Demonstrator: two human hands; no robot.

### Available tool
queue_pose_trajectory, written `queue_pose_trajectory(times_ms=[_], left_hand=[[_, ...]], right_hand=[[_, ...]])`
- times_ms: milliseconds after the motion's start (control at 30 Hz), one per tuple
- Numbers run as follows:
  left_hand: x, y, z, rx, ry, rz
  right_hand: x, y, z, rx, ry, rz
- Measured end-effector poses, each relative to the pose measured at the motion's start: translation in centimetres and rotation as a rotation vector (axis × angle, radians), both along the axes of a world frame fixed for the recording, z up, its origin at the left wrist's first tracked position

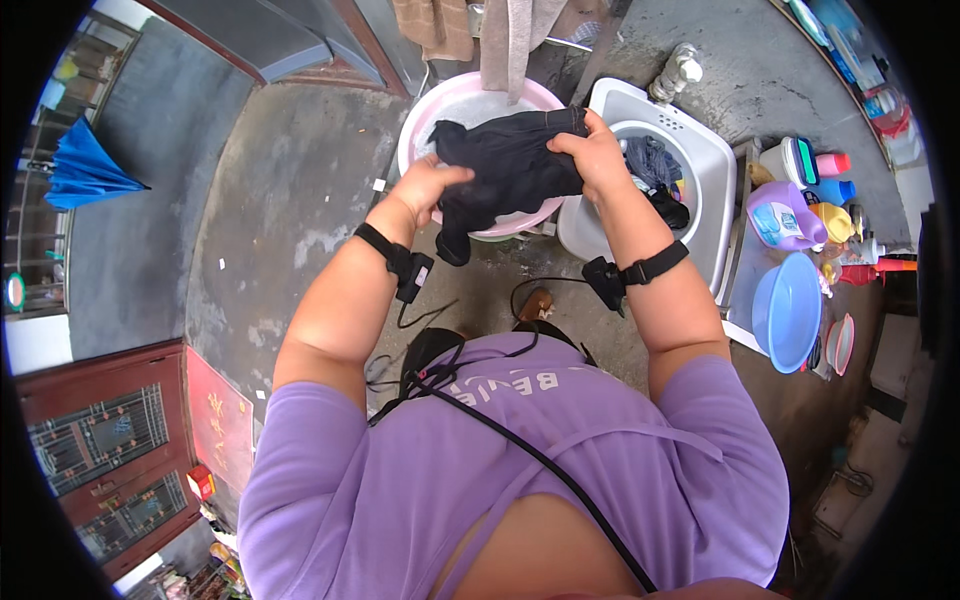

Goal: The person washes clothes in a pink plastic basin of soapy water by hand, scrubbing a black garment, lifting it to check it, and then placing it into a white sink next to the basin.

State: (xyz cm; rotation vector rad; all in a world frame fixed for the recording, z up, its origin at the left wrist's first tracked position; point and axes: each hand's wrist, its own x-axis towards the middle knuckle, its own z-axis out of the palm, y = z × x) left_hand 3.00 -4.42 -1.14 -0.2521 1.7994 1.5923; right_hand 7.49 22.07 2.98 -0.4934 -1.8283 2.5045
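Observation:
A black garment (517, 157) with brown stitching along one end is stretched between my hands. It hangs over a pink-rimmed basin (424, 120) that holds whitish, sudsy-looking water. My left hand (427, 187) grips the garment's left part, thumb on top. At the stitched end, my right hand (592, 157) pinches the cloth. A dark end of the garment droops past the basin's near rim. Right of the basin, a white sink (716, 180) holds a white round tub (694, 165) with dark and coloured clothes (652, 161) in it.
Towels (506, 45) hang over the basin's far side. On a stand at the right are a purple detergent jug (784, 214), a blue basin (786, 311) and several bottles. A white pipe (675, 71) rises behind the sink. A blue umbrella (86, 165) hangs at far left.

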Motion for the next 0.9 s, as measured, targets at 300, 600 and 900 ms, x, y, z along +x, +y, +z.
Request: queue_pose_trajectory(times_ms=[300,600,900], left_hand=[[-7.7,-1.9,-9.0,-0.167,0.519,-0.136],[-7.4,-0.6,-6.7,-0.789,0.647,-1.099],[-8.7,1.6,-10.2,-0.918,0.446,-1.276]], right_hand=[[-4.5,-2.2,-10.3,0.18,-0.276,-0.185],[-5.2,-8.9,-9.5,1.435,-0.557,0.425],[-7.3,-10.2,-14.3,1.405,-0.676,0.737]])
